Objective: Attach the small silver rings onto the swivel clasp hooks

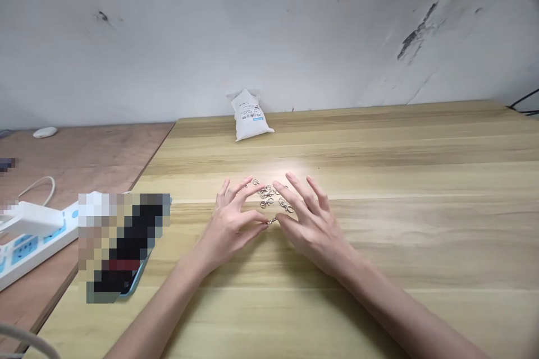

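Both hands rest on the light wooden table (pixel 379 179), close together near its middle. My left hand (pixel 233 221) pinches a small metal clasp (pixel 272 220) between thumb and forefinger, its other fingers spread. My right hand (pixel 309 219) meets the same clasp with its thumb and forefinger, the rest of its fingers fanned out. Just beyond the fingertips lies a small heap of several silver metal clasps and rings (pixel 269 193).
A white sealed bag with a label (pixel 250 115) stands at the table's back edge against the wall. A phone (pixel 126 269) lies at the left front. A white power strip (pixel 33 235) and cable sit on the darker table to the left.
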`<state>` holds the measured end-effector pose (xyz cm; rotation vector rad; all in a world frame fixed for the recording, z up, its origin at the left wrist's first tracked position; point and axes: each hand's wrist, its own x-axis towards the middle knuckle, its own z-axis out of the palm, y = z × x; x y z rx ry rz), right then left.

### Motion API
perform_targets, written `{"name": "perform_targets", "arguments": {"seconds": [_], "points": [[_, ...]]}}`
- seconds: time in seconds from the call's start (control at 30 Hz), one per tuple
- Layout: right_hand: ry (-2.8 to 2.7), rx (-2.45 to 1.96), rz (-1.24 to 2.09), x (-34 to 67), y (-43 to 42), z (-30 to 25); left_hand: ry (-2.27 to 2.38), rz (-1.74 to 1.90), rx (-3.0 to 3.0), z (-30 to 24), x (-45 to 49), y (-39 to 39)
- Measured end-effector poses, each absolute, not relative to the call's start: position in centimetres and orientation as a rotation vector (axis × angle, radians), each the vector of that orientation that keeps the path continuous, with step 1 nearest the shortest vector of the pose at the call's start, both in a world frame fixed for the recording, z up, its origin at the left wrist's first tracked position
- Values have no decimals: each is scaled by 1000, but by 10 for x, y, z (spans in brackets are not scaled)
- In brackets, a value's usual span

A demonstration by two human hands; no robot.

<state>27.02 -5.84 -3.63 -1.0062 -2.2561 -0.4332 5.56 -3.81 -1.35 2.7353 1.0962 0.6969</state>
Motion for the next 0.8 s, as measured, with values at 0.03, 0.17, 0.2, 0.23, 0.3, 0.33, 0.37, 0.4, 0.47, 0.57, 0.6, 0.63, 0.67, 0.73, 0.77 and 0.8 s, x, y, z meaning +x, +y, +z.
{"name": "perform_targets", "arguments": {"seconds": [0.03,0.17,0.2,0.23,0.3,0.33,0.37,0.4,0.47,0.57,0.6,0.63,0.67,0.73,0.77,0.8], "points": [[-2259,-1003,-427,270,-59,-36,1098,704,2741,-13,56,-38],[-2263,-1006,-405,271,-59,-35,1102,733,2745,-11,56,-38],[-2259,-1008,-401,271,-59,-35,1104,753,2740,-9,55,-38],[-2251,-1010,-398,272,-58,-34,1112,777,2731,-8,55,-38],[-2231,-1012,-393,273,-57,-33,1137,812,2698,-7,54,-38],[-2223,-1012,-393,273,-57,-33,1151,810,2676,-7,53,-38],[-2218,-1013,-396,274,-56,-32,1163,794,2653,-8,53,-38],[-2214,-1016,-401,274,-56,-32,1168,766,2632,-9,53,-38],[-2213,-1025,-411,275,-56,-32,1163,697,2612,-11,52,-37],[-2212,-1042,-410,275,-57,-32,1126,633,2648,-14,52,-36],[-2215,-1042,-408,275,-57,-32,1116,631,2666,-15,52,-36],[-2217,-1041,-407,274,-57,-32,1108,639,2683,-15,53,-36],[-2218,-1039,-407,274,-57,-32,1102,654,2700,-15,53,-36],[-2218,-1036,-407,273,-58,-32,1093,691,2727,-14,55,-36],[-2218,-1036,-407,272,-58,-32,1089,709,2739,-14,55,-36],[-2219,-1036,-405,272,-59,-32,1085,725,2750,-14,56,-37]]}}
